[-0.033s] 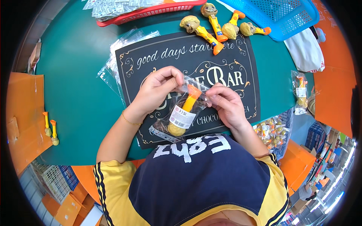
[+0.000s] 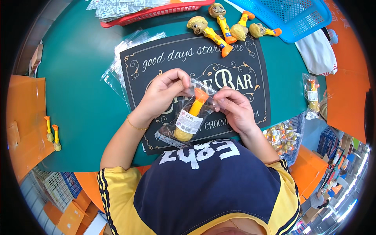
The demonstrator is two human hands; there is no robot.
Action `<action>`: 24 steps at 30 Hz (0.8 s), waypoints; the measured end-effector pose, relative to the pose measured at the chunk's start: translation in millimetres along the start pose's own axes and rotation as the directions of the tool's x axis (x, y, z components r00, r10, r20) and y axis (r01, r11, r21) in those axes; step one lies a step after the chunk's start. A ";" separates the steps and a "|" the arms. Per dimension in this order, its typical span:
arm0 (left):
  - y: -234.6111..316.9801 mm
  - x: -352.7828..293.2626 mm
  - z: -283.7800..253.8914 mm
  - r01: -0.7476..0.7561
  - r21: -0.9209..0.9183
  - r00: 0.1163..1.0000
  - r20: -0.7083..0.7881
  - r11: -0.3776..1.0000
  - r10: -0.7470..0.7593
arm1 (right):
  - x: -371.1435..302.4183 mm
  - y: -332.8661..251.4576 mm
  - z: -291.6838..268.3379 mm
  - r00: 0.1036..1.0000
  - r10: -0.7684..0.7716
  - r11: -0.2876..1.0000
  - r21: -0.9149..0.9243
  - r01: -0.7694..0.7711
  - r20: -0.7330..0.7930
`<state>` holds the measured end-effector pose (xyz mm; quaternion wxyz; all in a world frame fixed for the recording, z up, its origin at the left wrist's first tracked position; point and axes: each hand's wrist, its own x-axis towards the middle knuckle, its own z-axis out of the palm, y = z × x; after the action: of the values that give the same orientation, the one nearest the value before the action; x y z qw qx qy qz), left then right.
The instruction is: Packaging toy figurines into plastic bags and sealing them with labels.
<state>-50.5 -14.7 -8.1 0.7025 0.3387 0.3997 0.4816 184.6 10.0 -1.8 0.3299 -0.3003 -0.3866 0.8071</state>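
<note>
Yellow bagged toy [image 2: 196, 107] has its orange end [image 2: 201, 94] between the fingers [image 2: 179, 74].

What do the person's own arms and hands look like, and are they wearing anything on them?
The left hand and right hand wear no gloves. A thin, gold-coloured bracelet circles the left wrist. The left sleeve and right sleeve are short and yellow, with dark stripes.
</note>
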 end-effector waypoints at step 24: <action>-0.1 -3.3 10.5 -0.039 0.043 0.989 -0.143 0.998 0.045 | -2.4 -11.7 -6.6 0.994 -0.016 0.964 -0.267 -0.013 -0.105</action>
<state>-41.9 -18.9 -2.7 0.6546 0.3257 0.4517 0.5113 194.4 16.6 4.9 0.3072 -0.3840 -0.4741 0.7304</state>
